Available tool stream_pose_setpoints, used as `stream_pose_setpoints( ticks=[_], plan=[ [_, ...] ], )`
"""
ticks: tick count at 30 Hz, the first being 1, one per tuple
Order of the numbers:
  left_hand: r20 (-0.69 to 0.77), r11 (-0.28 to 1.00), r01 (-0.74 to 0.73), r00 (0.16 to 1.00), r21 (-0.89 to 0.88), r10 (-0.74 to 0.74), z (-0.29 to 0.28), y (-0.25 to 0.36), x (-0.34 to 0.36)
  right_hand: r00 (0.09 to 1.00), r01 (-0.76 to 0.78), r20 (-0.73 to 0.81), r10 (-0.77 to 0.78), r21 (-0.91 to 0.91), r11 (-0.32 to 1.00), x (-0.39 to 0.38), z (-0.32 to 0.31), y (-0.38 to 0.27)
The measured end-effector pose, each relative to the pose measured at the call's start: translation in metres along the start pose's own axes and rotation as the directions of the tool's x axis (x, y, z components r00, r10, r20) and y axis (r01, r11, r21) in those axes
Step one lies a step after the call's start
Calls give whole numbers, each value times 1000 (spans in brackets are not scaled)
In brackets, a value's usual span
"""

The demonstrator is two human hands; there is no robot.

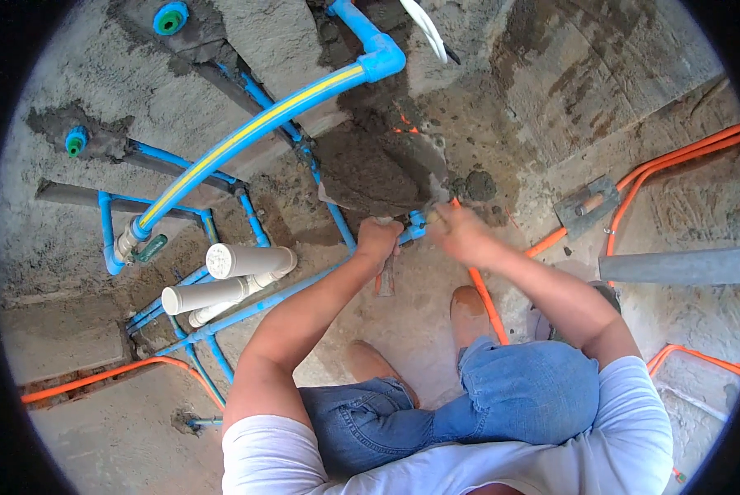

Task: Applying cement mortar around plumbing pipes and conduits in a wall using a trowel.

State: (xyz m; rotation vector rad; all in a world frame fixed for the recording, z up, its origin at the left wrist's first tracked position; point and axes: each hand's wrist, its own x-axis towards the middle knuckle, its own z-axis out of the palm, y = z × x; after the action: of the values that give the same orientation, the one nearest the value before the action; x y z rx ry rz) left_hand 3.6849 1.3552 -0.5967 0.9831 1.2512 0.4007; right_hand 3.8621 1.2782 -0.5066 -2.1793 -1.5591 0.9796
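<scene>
My left hand is closed in front of the mortar heap, gripping a small flat-bladed tool whose blade points down toward my feet. Close to its right, my right hand is closed too, its fingers curled at a blue pipe fitting between the two hands. What the right hand grips is hidden and slightly blurred. Just beyond both hands lies the wet grey mortar on the floor. A blue pipe runs from the lower left toward the fitting.
At the left stand capped white pipes. A large blue pipe with a yellow stripe arches above, near a green-handled valve. Orange conduit passes by my right shoe. A plastering trowel and a grey pipe lie right.
</scene>
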Motion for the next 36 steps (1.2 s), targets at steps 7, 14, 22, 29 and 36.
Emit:
stream_pose_setpoints(
  ticks=[7, 14, 22, 29, 36],
  plan=[
    [93, 999, -40, 995, 24, 37, -9, 53, -16, 872, 352, -243, -426, -294, 889, -67, -38, 33],
    [169, 527, -747, 628, 405, 760, 17, -8, -35, 778, 353, -309, -546, -504, 789, -42, -58, 3],
    [216, 983, -97, 974, 155, 62, 24, 47, -22, 784, 240, -515, -347, -263, 934, -49, -87, 36],
    [235, 960, -127, 970, 248, 67, 15, 68, -23, 864, 213, -294, -410, -524, 825, -33, -128, 56],
    [275, 938, -160, 959, 307, 73, 14, 86, -40, 774, 371, -208, -598, -616, 695, -62, -111, 80]
  ],
)
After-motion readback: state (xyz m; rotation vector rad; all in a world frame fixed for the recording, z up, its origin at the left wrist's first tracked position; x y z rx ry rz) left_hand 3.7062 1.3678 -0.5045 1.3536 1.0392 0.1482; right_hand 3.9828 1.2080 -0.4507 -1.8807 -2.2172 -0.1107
